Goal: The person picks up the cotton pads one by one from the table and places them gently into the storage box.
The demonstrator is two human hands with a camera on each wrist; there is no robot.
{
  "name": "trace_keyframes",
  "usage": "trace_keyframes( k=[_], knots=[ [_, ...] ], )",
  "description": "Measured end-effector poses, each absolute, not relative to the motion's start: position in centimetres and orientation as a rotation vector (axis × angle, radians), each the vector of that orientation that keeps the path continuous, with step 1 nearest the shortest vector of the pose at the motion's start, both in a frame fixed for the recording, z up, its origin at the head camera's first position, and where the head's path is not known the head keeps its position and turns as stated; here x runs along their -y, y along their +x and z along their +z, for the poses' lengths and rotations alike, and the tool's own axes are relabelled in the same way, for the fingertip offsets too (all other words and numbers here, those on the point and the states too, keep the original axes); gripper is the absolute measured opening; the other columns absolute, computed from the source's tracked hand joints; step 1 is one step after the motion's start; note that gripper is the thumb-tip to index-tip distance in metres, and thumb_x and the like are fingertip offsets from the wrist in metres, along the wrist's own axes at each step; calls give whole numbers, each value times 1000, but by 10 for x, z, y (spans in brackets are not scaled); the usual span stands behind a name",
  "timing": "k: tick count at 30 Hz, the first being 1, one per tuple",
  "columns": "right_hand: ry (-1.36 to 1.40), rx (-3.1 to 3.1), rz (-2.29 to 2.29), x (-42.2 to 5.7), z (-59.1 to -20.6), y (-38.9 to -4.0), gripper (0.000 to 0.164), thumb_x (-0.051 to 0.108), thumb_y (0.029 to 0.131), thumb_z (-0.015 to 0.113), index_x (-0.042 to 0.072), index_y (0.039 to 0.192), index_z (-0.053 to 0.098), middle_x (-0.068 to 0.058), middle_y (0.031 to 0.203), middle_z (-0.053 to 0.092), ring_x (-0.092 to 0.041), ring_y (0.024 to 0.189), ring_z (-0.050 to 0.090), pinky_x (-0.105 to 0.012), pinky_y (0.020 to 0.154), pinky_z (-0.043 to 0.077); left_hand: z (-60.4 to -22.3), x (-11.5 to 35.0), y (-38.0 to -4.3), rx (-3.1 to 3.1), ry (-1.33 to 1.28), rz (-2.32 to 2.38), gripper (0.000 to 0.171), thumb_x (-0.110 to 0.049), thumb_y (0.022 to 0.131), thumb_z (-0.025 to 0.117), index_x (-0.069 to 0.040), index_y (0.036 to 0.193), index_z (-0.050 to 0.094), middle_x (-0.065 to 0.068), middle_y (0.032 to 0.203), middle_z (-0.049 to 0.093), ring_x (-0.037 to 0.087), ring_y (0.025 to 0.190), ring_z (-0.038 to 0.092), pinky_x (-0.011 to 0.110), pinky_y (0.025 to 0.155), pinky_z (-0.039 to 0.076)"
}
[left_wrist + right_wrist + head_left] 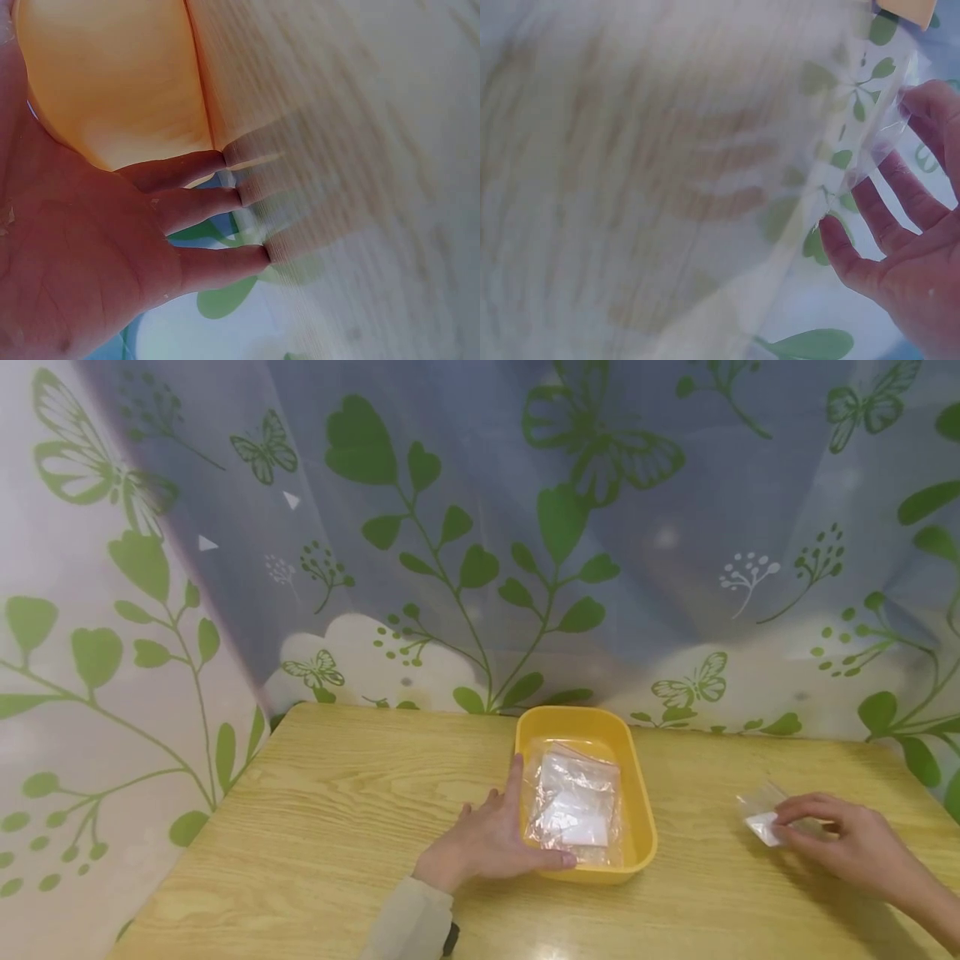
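In the head view my left hand rests at the near left corner of a yellow plastic bin. Its thumb lies over the front rim, and the index finger reaches up along the left side. The left wrist view shows three other fingers stretched straight, their tips down at the tabletop beside the bin wall. Inside the bin lie clear zip bags, with something white in them. Off to the right, my right hand pinches a small clear zip bag with a white piece in it between thumb and fingers.
The bin stands on a wood-grain table, close to its back edge. Behind and to the left hangs a curtain printed with green leaves and butterflies. A dark band shows at my left sleeve.
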State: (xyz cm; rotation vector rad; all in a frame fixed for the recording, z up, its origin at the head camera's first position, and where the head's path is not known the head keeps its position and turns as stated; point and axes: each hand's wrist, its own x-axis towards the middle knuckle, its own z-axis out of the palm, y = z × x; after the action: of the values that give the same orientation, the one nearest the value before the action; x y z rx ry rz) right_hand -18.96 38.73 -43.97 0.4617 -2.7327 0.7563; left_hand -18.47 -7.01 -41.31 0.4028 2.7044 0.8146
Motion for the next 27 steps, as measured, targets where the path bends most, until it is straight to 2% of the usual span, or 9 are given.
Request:
trace_keyframes(
  k=[4,11,17,22,27],
  knots=[
    [462,2709,753,-381,-437,-187,22,14,78,89,29,90,78,41,106,57,28,98,43,-13,64,49,-413,69,-184,-2704,411,801,139,-85,74,67,-24,163,-21,22,160,41,41,154,30,67,125,18],
    [558,2565,723,-363,-427,-183,33,5,72,90,30,89,78,40,109,58,31,104,41,3,70,41,-414,69,-184,-2698,412,796,138,-85,74,66,-25,162,-22,20,161,41,40,155,29,67,125,17],
    [662,2452,707,-344,-420,-182,39,-1,66,90,28,89,78,36,112,62,32,109,42,1,71,42,-413,69,-184,-2697,412,795,139,-85,74,66,-24,162,-21,19,161,42,40,155,29,67,125,18],
    [737,2374,683,-330,-415,-184,44,-4,60,91,27,88,78,29,112,66,30,112,44,2,79,42,-412,70,-186,-2699,435,767,138,-85,75,65,-23,163,-21,18,161,42,40,154,30,68,124,20],
    [786,2342,685,-316,-407,-185,49,-7,59,90,29,90,78,23,112,69,26,113,47,1,82,42,-413,71,-188,-2699,451,747,138,-87,75,63,-23,162,-23,16,161,42,41,154,29,69,123,20]
  ],
)
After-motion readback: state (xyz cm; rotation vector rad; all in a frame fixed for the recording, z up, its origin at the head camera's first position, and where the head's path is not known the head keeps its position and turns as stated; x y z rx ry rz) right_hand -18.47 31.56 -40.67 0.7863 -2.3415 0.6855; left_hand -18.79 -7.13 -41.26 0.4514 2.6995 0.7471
